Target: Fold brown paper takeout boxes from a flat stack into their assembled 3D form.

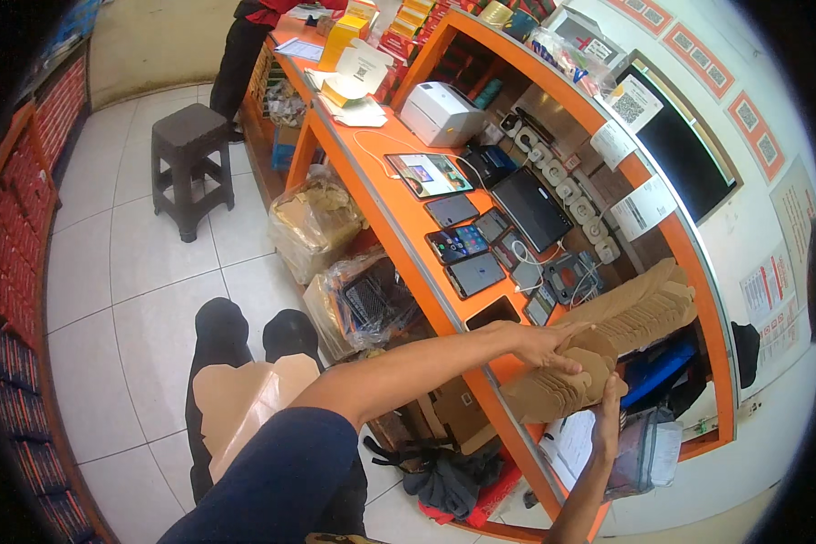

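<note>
Two rows of flat, die-cut brown cardboard pieces stand packed together on the orange counter to my right. My left hand (540,347) reaches across with its fingers on the upper part of the nearer cardboard stack (551,392). At that stack's right end, my right hand (607,415) grips the edge, fingers pointing up. The undersides of both grips are partly hidden. Behind them extends the longer cardboard row (642,316). A single flat cardboard piece (245,401) with a shiny strip lies on my lap.
Phones (457,243), a tablet (430,175) and a white label printer (442,114) occupy the orange counter (408,234), with cables among them. A plastic stool (189,129) stands on the tiles. Bagged boxes (316,217) sit under the counter. Another person's leg (234,68) is at the far end.
</note>
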`<action>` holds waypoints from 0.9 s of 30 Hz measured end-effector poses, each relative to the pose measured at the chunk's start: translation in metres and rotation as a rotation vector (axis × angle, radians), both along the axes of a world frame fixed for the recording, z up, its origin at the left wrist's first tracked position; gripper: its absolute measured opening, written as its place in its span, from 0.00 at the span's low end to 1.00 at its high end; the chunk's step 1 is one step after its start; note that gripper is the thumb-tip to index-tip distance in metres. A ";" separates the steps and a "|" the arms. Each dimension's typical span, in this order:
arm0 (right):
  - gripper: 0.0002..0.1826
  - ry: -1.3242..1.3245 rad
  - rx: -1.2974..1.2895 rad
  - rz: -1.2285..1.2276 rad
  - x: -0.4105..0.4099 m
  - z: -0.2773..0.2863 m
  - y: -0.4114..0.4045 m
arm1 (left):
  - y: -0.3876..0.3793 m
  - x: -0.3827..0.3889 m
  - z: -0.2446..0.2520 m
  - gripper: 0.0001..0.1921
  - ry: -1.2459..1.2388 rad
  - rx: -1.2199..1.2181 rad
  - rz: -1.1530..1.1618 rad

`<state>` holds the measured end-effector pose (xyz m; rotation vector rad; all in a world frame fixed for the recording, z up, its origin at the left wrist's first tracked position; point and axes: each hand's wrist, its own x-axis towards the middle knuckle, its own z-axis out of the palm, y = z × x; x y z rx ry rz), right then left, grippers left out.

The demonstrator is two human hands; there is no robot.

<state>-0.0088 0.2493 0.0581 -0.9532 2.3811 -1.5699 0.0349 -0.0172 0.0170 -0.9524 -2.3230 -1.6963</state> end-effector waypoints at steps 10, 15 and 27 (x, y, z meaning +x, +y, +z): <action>0.29 0.041 -0.564 -0.094 0.017 -0.029 -0.029 | 0.043 0.003 -0.002 0.46 0.124 0.244 0.337; 0.23 -0.045 -0.671 -0.087 0.020 -0.040 -0.041 | 0.046 0.008 -0.008 0.38 0.193 0.187 0.393; 0.25 -0.060 -0.535 -0.108 0.025 -0.035 -0.035 | 0.031 0.012 0.001 0.46 0.127 -0.022 0.419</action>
